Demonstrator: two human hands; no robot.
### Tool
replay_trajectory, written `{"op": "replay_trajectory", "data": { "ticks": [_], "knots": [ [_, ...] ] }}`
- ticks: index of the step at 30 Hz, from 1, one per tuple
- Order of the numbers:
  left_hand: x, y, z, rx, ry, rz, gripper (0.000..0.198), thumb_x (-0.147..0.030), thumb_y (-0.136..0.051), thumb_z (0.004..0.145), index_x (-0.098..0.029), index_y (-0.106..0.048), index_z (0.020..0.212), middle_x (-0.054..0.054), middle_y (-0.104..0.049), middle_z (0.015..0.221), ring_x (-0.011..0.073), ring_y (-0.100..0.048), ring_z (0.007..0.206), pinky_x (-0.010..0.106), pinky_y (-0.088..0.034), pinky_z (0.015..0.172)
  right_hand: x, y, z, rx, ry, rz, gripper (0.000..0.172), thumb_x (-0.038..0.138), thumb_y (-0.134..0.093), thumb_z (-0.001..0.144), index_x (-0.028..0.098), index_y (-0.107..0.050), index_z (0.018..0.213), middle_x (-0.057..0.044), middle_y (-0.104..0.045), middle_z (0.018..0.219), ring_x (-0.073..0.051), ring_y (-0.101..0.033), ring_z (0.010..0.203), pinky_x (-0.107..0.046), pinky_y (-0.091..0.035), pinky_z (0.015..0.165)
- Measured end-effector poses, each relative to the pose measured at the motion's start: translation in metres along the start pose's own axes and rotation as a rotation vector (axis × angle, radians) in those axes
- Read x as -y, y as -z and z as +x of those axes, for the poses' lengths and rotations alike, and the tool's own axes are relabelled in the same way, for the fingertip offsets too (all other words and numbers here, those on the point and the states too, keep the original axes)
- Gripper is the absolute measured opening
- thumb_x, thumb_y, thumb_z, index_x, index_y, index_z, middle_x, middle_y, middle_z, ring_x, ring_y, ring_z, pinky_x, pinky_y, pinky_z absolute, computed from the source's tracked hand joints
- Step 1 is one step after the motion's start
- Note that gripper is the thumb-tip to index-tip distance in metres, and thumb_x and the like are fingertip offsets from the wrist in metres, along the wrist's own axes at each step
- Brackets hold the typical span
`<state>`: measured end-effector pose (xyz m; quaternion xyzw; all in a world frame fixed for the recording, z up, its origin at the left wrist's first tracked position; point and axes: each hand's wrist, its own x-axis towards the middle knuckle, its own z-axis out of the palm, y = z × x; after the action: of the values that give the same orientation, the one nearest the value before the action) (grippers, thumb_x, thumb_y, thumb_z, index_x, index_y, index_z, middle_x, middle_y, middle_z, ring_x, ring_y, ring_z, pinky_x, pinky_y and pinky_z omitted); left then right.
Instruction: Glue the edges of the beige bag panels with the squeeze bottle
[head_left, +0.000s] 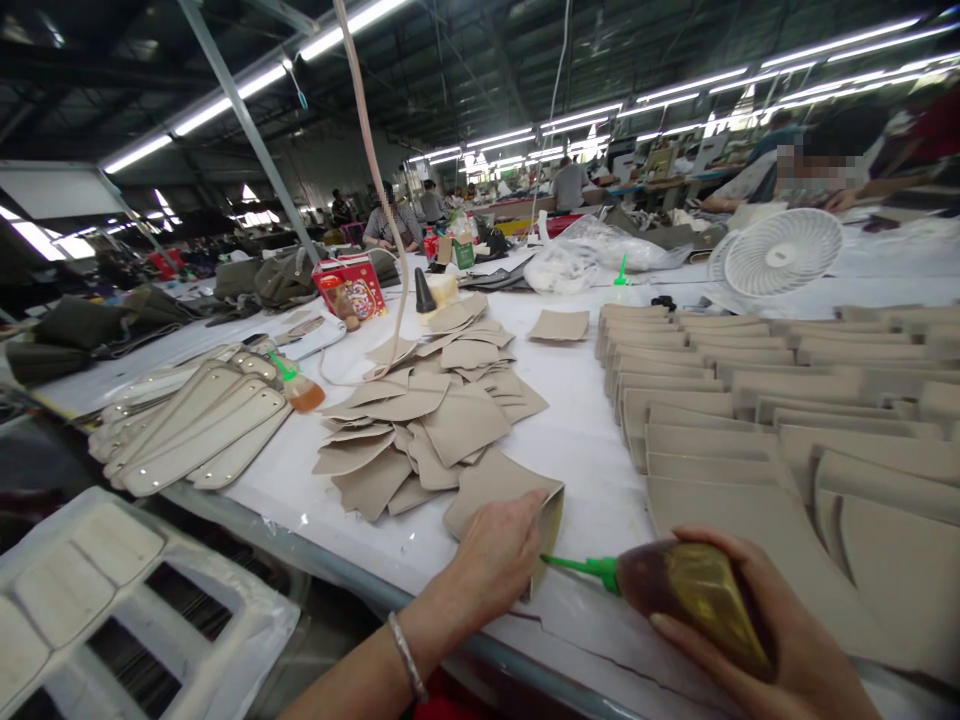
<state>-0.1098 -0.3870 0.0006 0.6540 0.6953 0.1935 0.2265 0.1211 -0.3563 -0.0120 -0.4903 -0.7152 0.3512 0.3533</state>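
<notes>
My left hand (pixel 499 555) grips a beige, leather-like piece (pixel 495 482) near the table's front edge, its index finger stretched along the piece's folded-up right side. Some of its other fingers are hidden beneath the hand. Wrapped in my right hand (pixel 799 625) is a glue bottle (pixel 690 600) with amber-brown contents, tipped on its side. The bottle's green nozzle points left, and its tip is at the right edge of the piece. Just beyond my left hand lies a loose pile of similar beige pieces (pixel 457 420).
Rows of overlapping beige pieces (pixel 705 440) cover the table's right side. At left are stacked pale panels (pixel 217 425) and a second green-tipped bottle (pixel 304 392). Farther back stand a red box (pixel 356 290) and a white fan (pixel 784 253). A hose (pixel 375 170) hangs down. People sit in the background.
</notes>
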Motion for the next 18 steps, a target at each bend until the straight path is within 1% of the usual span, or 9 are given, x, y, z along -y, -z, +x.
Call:
{"op": "replay_trajectory", "data": {
  "ticks": [3,4,8,10,12,15,16,18],
  "knots": [
    [0.000,0.001,0.000,0.018,-0.007,0.008,0.046,-0.017,-0.033,0.092,-0.022,-0.054,0.132,0.005,-0.066,0.123,0.0234,-0.063,0.109,0.033,-0.045,0.098,-0.001,0.001,0.007,-0.051,0.042,-0.058,0.056,0.062,-0.065,0.074,0.028,-0.051,0.117,-0.002,-0.062,0.103,-0.026,-0.062,0.085,-0.037,-0.051,0.075],
    [-0.001,0.001,0.001,0.023,-0.005,0.014,0.046,-0.017,-0.033,0.092,-0.022,-0.054,0.132,0.005,-0.066,0.123,0.0233,-0.063,0.109,0.033,-0.045,0.098,-0.001,0.001,0.007,-0.048,0.052,-0.051,0.055,0.060,-0.065,0.074,0.028,-0.051,0.117,-0.002,-0.062,0.103,-0.025,-0.062,0.085,-0.036,-0.051,0.075],
    [-0.002,0.004,0.002,0.041,-0.008,0.024,0.047,-0.018,-0.033,0.091,-0.022,-0.053,0.134,0.006,-0.065,0.124,0.0242,-0.063,0.110,0.036,-0.045,0.099,-0.006,-0.002,0.010,0.014,0.104,0.017,0.050,0.055,-0.064,0.077,0.028,-0.051,0.117,-0.001,-0.061,0.110,-0.025,-0.062,0.095,-0.033,-0.051,0.082],
    [-0.002,0.004,0.003,0.043,-0.014,0.026,0.048,-0.018,-0.033,0.091,-0.022,-0.052,0.135,0.007,-0.065,0.124,0.0252,-0.063,0.109,0.038,-0.045,0.099,-0.008,0.001,0.016,0.015,0.110,-0.010,0.051,0.056,-0.064,0.078,0.028,-0.050,0.118,-0.002,-0.062,0.110,-0.025,-0.063,0.094,-0.033,-0.052,0.080],
    [-0.002,0.005,0.003,0.050,-0.018,0.022,0.050,-0.017,-0.034,0.090,-0.025,-0.052,0.136,0.006,-0.066,0.124,0.0252,-0.063,0.110,0.038,-0.046,0.098,-0.010,0.007,0.025,-0.002,0.134,-0.086,0.055,0.059,-0.065,0.078,0.028,-0.049,0.119,-0.003,-0.063,0.106,-0.025,-0.064,0.090,-0.033,-0.053,0.075],
    [-0.001,0.005,0.004,0.057,-0.022,0.006,0.052,-0.016,-0.035,0.089,-0.028,-0.052,0.136,0.003,-0.065,0.125,0.0241,-0.062,0.112,0.036,-0.045,0.099,-0.013,0.013,0.034,-0.017,0.225,-0.180,0.057,0.061,-0.067,0.076,0.029,-0.049,0.119,-0.003,-0.062,0.107,-0.026,-0.064,0.090,-0.034,-0.055,0.073],
    [-0.001,0.005,0.005,0.054,-0.026,0.000,0.052,-0.016,-0.035,0.088,-0.028,-0.053,0.136,0.003,-0.064,0.126,0.0241,-0.062,0.112,0.036,-0.045,0.100,-0.014,0.014,0.034,-0.008,0.236,-0.178,0.056,0.060,-0.067,0.077,0.029,-0.048,0.119,-0.003,-0.062,0.109,-0.026,-0.064,0.091,-0.034,-0.055,0.074],
    [-0.001,0.005,0.005,0.050,-0.037,-0.014,0.053,-0.016,-0.036,0.088,-0.026,-0.053,0.137,0.004,-0.063,0.129,0.0245,-0.061,0.114,0.037,-0.044,0.102,-0.015,0.013,0.033,0.025,0.203,-0.132,0.054,0.060,-0.064,0.080,0.029,-0.047,0.121,-0.003,-0.062,0.110,-0.025,-0.064,0.092,-0.033,-0.055,0.075]
  ]
}}
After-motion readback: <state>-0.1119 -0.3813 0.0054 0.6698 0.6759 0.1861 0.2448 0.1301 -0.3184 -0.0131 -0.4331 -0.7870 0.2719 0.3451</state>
